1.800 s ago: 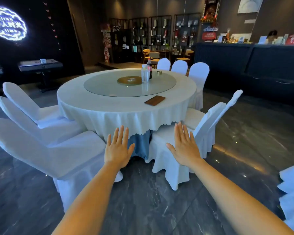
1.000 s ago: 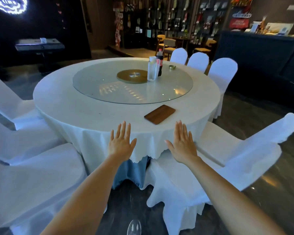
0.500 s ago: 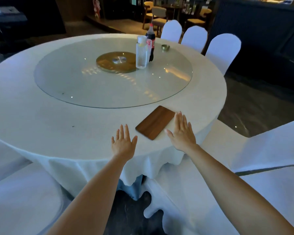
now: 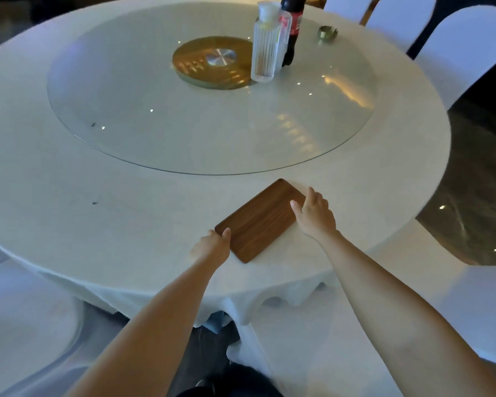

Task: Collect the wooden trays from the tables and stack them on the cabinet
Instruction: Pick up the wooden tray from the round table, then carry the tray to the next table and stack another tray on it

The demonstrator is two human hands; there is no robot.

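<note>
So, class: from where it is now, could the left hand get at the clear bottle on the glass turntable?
Probably not without leaning in: the left hand is at the wooden tray near the table edge, and the clear bottle stands far across the glass.

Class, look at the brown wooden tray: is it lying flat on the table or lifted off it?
Flat. The brown rectangular wooden tray lies on the white tablecloth, with the left hand and right hand at its ends.

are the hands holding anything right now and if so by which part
The wooden tray, which lies flat on the table. The left hand grips its near left corner; the right hand is at its far right edge.
</note>
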